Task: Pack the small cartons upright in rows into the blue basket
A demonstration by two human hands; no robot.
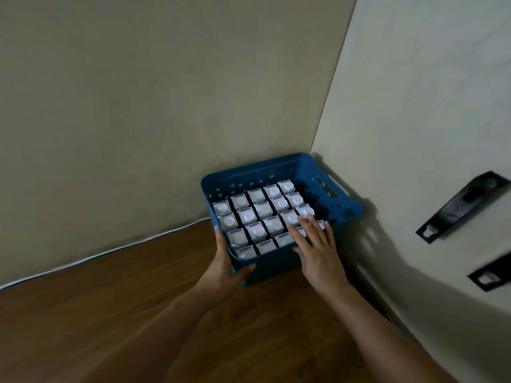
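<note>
The left hand [225,268] grips the near corner of the blue basket [343,208] on the brown floor [110,313]. The right hand [318,250] lies flat, fingers straight, on the cartons [260,214] standing in rows inside.

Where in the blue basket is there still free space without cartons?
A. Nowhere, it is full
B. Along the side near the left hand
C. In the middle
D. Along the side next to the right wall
D: the blue basket shows a dark bare strip beside its handle side, right of the cartons.
</note>
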